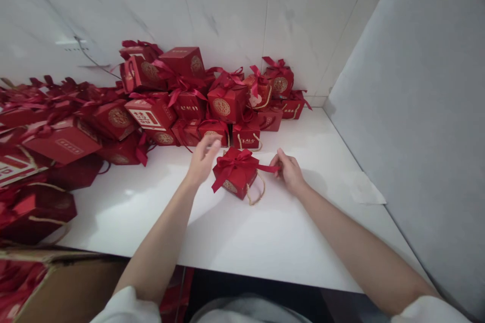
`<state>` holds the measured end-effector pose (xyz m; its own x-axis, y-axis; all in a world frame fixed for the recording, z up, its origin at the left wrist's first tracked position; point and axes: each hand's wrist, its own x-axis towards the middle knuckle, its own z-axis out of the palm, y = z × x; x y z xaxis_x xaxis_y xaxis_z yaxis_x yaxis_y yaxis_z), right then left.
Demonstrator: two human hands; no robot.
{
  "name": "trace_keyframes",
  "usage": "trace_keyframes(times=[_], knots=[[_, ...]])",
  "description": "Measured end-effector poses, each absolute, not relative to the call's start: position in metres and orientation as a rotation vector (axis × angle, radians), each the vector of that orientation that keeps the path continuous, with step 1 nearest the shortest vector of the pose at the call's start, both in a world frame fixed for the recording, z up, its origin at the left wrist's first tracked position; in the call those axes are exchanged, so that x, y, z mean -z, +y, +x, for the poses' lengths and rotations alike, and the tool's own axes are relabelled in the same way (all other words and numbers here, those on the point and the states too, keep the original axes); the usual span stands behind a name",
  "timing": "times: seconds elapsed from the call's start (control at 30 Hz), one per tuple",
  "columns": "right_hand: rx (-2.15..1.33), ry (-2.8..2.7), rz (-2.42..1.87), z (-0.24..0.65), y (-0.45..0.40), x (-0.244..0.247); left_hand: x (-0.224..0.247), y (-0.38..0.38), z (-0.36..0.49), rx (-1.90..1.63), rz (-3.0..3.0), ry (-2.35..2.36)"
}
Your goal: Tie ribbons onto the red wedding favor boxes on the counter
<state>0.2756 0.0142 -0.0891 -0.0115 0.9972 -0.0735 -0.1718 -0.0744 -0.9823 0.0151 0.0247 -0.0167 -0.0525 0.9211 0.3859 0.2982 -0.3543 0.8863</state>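
A red gift box (238,184) with a gold round emblem stands on the white table in front of me. A red ribbon (237,159) is tied in a bow on its top, and a twisted beige cord handle (257,194) hangs at its right side. My right hand (290,171) pinches one ribbon tail, which stretches out to the right of the box. To the left of the box my left hand (204,159) hovers with thumb and fingers apart, holding nothing. Its fingertips overlap the boxes behind in view; I see no contact.
Several similar red boxes (227,103) with bows are stacked along the tiled wall, more of them (62,139) at the left. A cardboard carton (76,287) with red items stands below the table's front left. A grey panel (413,111) bounds the right, near a white paper (367,189).
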Motion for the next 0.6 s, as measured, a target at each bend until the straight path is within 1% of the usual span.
trace_keyframes(times=[0.1, 0.17, 0.3, 0.4, 0.5, 0.6], knots=[[-1.339, -1.065, -1.11, 0.275, 0.014, 0.09, -0.001, -0.002, 0.04, -1.059, 2.038, 1.322], [-1.332, -1.089, -1.111, 0.275, 0.013, 0.089, -0.009, -0.017, 0.059, -0.821, 2.22, 1.427], [-1.344, -1.154, -1.122, 0.275, 0.011, 0.09, -0.023, -0.03, 0.075, -0.437, 2.307, 1.734], [-1.373, -1.201, -1.123, 0.276, 0.01, 0.093, -0.033, -0.035, 0.064, -0.14, 2.384, 1.753], [-1.402, -1.213, -1.124, 0.276, 0.01, 0.097, -0.043, -0.037, 0.047, 0.063, 2.36, 1.729], [-1.42, -1.207, -1.126, 0.276, 0.01, 0.099, -0.059, -0.035, 0.026, 0.112, 2.395, 1.676]])
